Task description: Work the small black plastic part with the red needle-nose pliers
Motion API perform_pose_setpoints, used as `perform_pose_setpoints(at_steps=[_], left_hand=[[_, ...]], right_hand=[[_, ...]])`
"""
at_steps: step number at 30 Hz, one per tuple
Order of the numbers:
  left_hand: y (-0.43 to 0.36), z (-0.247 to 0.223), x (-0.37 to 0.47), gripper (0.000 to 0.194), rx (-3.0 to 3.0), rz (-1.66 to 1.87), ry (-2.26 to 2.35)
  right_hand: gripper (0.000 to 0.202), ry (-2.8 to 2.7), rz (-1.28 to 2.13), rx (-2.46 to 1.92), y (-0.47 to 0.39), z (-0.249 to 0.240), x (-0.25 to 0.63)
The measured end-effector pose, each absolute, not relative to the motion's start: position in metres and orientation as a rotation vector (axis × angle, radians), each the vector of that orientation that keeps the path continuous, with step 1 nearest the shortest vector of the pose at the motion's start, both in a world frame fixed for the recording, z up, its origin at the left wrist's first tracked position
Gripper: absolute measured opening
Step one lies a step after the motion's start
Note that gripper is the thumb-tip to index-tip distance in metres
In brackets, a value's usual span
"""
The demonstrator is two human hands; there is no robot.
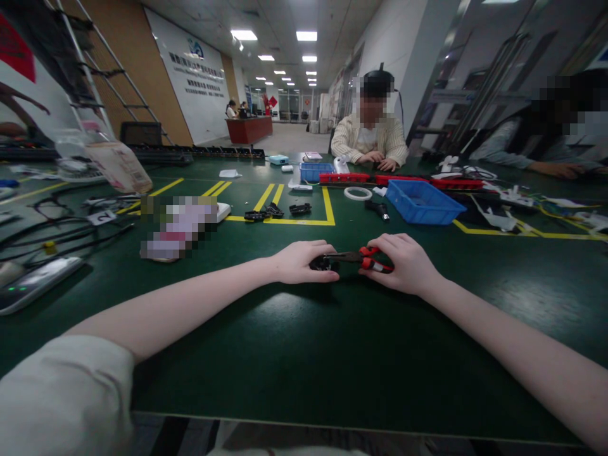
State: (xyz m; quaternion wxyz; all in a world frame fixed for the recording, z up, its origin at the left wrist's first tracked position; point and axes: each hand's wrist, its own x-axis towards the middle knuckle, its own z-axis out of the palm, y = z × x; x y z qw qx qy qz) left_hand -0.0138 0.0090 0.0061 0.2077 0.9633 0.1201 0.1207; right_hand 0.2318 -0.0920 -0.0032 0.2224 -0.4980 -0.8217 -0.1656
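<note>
Device (44, 286): white, with green lights lit, lying at the far left of your desk (304, 367).
Lilac item (178, 231): blurred out, near your left forearm, just beside a white block (221, 213).
Spare black pieces (256, 215): small, grouped at the yellow tape beyond your left hand.
Left grip (297, 263): your fingers above and thumb below, nearly together, pinching a small dark part (320, 262) over the desk.
White ring (358, 194): flat on the desk, beyond your hands.
Pliers (368, 261): red-handled, between your hands, nose pointing left to the dark part; you cannot tell whether the jaws bite it.
Right grip (409, 266): curled closed around the plier handles, which stand somewhat apart.
Blue bin (433, 214): beyond your right hand.
</note>
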Motion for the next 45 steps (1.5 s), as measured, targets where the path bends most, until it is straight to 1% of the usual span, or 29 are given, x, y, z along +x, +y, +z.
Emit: perform_pose_setpoints(at_steps=[10, 18, 22, 29, 45], left_hand=[[0.0102, 0.0046, -0.0141, 0.045, 2.699, 0.348, 0.312], [0.0108, 0.0034, -0.014, 0.046, 2.712, 0.347, 0.308], [0.0108, 0.0038, -0.014, 0.047, 2.717, 0.346, 0.312], [0.009, 0.004, -0.014, 0.045, 2.706, 0.347, 0.311], [0.0095, 0.0032, -0.0133, 0.048, 2.775, 0.325, 0.324]], right_hand=[[0.034, -2.297, -0.588, -1.387, -0.0919, -0.0054, 0.2337], [0.038, -2.306, -0.57, -1.382, -0.0915, -0.0051, 0.2323], [0.037, -2.322, -0.591, -1.379, -0.0913, -0.0055, 0.2328], [0.036, -2.29, -0.703, -1.375, -0.0922, -0.0065, 0.2322], [0.034, -2.35, -0.424, -1.382, -0.0889, -0.0066, 0.2353]])
